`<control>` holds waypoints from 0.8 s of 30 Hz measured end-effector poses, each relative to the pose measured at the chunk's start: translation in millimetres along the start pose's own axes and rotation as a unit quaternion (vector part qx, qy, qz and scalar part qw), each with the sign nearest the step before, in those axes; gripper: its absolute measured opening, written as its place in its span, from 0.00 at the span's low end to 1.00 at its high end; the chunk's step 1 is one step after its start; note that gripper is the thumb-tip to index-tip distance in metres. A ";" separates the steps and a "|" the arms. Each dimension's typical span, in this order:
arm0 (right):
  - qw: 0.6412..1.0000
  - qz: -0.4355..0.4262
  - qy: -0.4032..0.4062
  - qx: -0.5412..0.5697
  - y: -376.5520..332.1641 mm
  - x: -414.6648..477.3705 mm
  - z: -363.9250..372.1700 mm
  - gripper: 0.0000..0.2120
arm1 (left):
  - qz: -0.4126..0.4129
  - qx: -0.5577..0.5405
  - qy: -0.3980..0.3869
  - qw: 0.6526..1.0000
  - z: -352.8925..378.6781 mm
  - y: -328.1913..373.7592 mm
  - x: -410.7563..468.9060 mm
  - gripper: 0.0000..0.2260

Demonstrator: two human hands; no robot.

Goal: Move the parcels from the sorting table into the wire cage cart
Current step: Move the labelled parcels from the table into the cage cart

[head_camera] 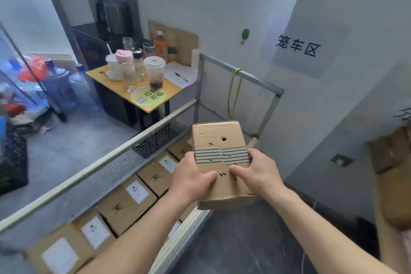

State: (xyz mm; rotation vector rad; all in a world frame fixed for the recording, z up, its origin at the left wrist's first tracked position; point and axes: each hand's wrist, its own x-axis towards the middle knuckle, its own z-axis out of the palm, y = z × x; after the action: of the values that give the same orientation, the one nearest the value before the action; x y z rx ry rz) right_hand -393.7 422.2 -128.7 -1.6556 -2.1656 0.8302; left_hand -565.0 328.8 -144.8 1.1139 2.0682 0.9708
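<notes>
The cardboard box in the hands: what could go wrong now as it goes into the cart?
1. The box is punctured and its near edge is crumpled; it might buckle under the left hand and right hand.
2. Packed boxes already lie in a row in the cart, so it may land askew on them.

One head-worn camera looks forward and steeply down from standing height. It faces the wire cage cart (100,163), close beneath it, whose top rail runs from near left to far right. A white wall (222,18) closes the far and right side; a yellow table (172,91) stands far left.
</notes>
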 end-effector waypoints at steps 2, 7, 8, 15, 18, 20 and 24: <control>1.000 -0.014 -0.024 -0.004 -37.1 7.3 31.0 0.18 | -0.021 -0.003 0.019 1.000 -36.5 -28.1 5.2 0.25; 0.994 -0.061 -0.095 -0.010 -114.9 17.0 99.2 0.20 | -0.073 -0.013 0.063 0.995 -110.7 -88.1 7.9 0.27; 0.992 -0.069 -0.107 -0.012 -126.7 17.7 111.6 0.20 | -0.085 -0.016 0.071 0.994 -121.6 -99.2 6.7 0.28; 0.972 -0.137 -0.191 -0.030 -190.6 20.6 191.5 0.21 | -0.161 -0.049 0.121 0.978 -172.6 -169.7 -8.6 0.28; 0.958 -0.165 -0.230 -0.037 -203.0 20.5 228.4 0.22 | -0.195 -0.057 0.143 0.969 -182.4 -198.8 -16.6 0.28; 0.948 -0.181 -0.257 -0.050 -205.1 22.3 255.2 0.23 | -0.222 -0.062 0.157 0.960 -183.8 -219.5 -20.7 0.28; 0.927 -0.201 -0.305 -0.084 -196.0 28.3 312.5 0.25 | -0.289 -0.084 0.169 0.938 -171.6 -264.2 -26.8 0.26</control>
State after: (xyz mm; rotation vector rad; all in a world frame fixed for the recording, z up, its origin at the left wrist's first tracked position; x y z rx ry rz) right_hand -727.0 331.9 -261.5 -1.0184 -2.9279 1.1651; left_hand -798.5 149.4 -259.9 0.2178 2.3237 1.0511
